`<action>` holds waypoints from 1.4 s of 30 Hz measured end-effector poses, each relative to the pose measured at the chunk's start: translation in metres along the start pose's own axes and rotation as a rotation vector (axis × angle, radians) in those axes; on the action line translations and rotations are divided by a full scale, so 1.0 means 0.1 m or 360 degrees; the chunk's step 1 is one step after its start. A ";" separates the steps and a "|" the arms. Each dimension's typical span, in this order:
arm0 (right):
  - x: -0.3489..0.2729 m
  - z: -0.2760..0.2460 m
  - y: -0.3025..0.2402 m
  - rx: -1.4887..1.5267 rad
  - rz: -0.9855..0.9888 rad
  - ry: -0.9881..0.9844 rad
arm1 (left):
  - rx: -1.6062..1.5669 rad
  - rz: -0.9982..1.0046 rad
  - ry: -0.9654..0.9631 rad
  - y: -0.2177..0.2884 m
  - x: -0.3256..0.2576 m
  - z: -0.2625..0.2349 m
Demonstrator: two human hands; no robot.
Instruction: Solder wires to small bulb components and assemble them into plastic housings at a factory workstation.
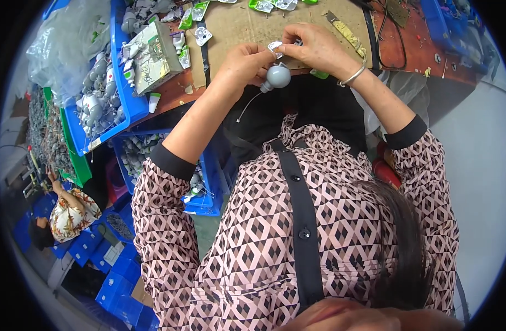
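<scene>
Over the near edge of the workbench my two hands meet, fingertips almost touching. My left hand point(243, 65) is closed, with a grey ball-shaped plastic part point(279, 76) hanging just below its fingers. A thin pale cord point(248, 106) with a small tip dangles from that part's narrower end. Between the hands is a small white plastic piece point(274, 48) with holes in it. My right hand point(311, 48) pinches it at its right side, and my left fingertips reach its left edge. How the ball part and the white piece join, if at all, is hidden by the fingers.
Brown cardboard point(236, 27) covers the benchtop, with several green-and-white pieces point(269, 5) at its far edge. A yellow-handled tool point(348, 36) lies right. At left stand a blue bin point(132, 105) of grey parts and a worn box point(159, 58). Another person point(71, 215) sits far left.
</scene>
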State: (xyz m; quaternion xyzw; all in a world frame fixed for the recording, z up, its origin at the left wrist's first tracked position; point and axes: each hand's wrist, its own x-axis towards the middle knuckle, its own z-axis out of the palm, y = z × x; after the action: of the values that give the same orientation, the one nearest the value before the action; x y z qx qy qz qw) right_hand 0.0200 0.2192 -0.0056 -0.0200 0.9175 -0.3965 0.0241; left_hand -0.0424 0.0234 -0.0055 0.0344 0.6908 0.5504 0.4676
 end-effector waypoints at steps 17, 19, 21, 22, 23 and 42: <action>0.54 -0.21 0.01 -0.0392 -0.0263 -0.0763 | 0.0050 0.0109 0.0153 -0.01 -0.10 0.15; 0.55 -0.21 0.00 -0.0102 0.0173 -0.0971 | 0.0039 0.0135 0.0137 -0.01 -0.10 0.14; 0.47 -0.22 -0.09 0.0007 0.0216 -0.0938 | -0.0012 0.0144 0.0141 -0.04 -0.11 0.15; 0.42 -0.23 -0.15 0.0123 0.0259 -0.0897 | -0.0022 0.0150 0.0145 -0.06 -0.12 0.16; 0.35 -0.25 -0.17 0.0111 0.0255 -0.0892 | -0.0065 0.0188 0.0156 -0.06 -0.13 0.18; -0.32 0.05 -0.31 0.0421 -0.0473 0.0243 | -0.0565 0.0730 0.0372 -0.24 -0.34 0.34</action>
State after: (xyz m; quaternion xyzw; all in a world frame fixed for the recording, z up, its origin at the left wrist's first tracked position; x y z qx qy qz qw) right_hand 0.0528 0.1962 0.0148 -0.1217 0.8436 -0.5130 -0.1020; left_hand 0.0111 0.0194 -0.0023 0.0435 0.6072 0.7538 0.2473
